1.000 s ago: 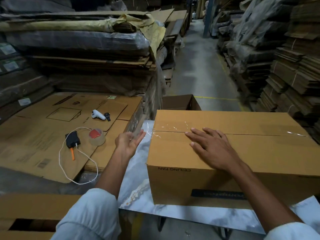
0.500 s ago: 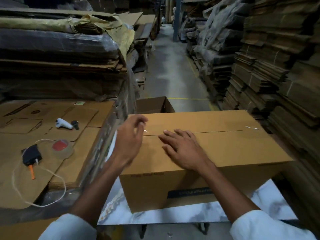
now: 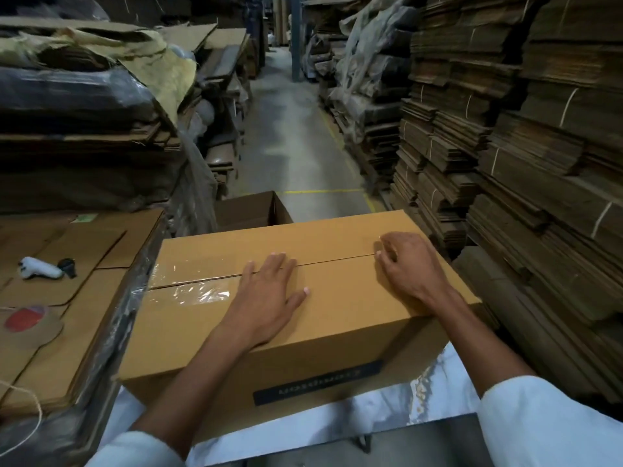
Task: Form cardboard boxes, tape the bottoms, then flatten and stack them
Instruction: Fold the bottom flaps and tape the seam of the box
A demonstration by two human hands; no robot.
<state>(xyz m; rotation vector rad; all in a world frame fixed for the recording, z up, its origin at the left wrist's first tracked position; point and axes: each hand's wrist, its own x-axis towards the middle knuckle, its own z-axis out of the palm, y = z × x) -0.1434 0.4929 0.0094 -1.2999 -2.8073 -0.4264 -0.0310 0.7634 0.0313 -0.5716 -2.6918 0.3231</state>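
Bundled stacks of flattened cardboard (image 3: 505, 170) are being stored along the right of the aisle floor (image 3: 296, 136), with plastic-wrapped stacks (image 3: 77, 96) opposite on the left. The cardboard box (image 3: 340, 318), formed and closed, is being supported on the white desk (image 3: 387, 419), flaps meeting in a centre seam; contents hidden. Flat cardboard sheets (image 3: 87, 298) are being kept just left of it. An open brown box (image 3: 249, 214) is being kept behind it; its inside is in shadow and contents cannot be told. The box top is being pressed by the left hand (image 3: 266, 294), fingers (image 3: 279, 261) released and straight, laid flat across the seam. The right end of the seam is being touched by the right hand (image 3: 408, 264), fingers bent at the tips; whether anything is being pinched cannot be told. A tape roll (image 3: 27, 321) and a white tape dispenser (image 3: 40, 268) are being left on the sheets. Clear tape (image 3: 199, 288) is being shown over the seam's left part.
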